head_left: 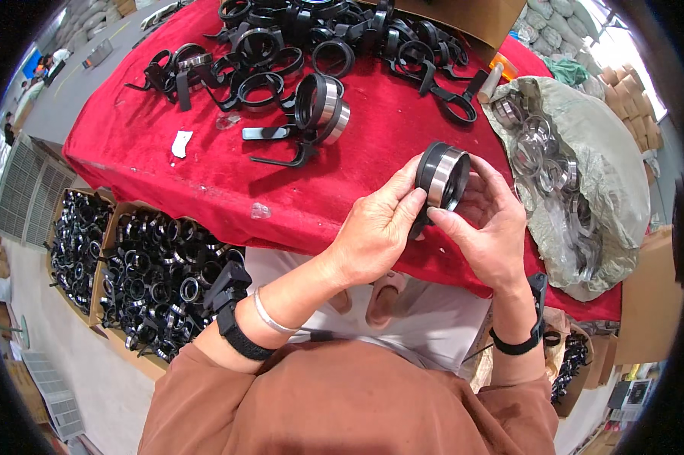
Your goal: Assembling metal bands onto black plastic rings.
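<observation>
Between my hands, above the front right part of the red cloth, is a black plastic ring with a silver metal band (442, 180), its opening turned to the right. My left hand (380, 220) grips its left side, thumb against the band. On the other side my right hand (489, 224) holds it with the thumb at the lower edge; the other fingers curl behind it and are partly hidden. Farther left on the cloth lie two banded rings with black handles (317, 114), close together.
Red cloth (160, 171) covers the table. Many black handled rings (258, 47) are heaped at the back, beside a cardboard box (463, 23). At the right, a woven sack (618, 152) holds loose metal bands (543, 155). Boxes of black rings (156, 277) stand at the lower left.
</observation>
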{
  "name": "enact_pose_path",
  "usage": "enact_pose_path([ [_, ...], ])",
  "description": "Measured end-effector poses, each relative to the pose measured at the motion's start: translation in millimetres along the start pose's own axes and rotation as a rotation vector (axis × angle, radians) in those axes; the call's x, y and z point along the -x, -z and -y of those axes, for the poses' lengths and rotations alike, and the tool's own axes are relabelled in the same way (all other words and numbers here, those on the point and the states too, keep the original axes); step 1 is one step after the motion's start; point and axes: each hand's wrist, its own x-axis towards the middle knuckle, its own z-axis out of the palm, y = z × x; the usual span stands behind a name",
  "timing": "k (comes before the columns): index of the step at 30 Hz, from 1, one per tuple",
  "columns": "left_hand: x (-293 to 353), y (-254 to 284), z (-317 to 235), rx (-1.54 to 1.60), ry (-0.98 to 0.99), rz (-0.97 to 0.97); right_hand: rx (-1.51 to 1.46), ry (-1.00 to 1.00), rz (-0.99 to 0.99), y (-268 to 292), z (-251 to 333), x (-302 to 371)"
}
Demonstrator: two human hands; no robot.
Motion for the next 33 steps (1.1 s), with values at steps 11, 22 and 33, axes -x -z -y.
enact_pose_path([
  [11, 21, 15, -14, -0.627, -0.21, 0.009, 0.075, 0.109, 0.007, -13, -7, 21],
  [22, 0, 106, -8, -1.21, -0.079, -0.159, 0.607, -0.017, 0.059, 15, -39, -94],
  [33, -67, 175, 4, -1.354, -0.056, -0.104, 0.899, 0.15, -0.233, 66, -125, -153],
])
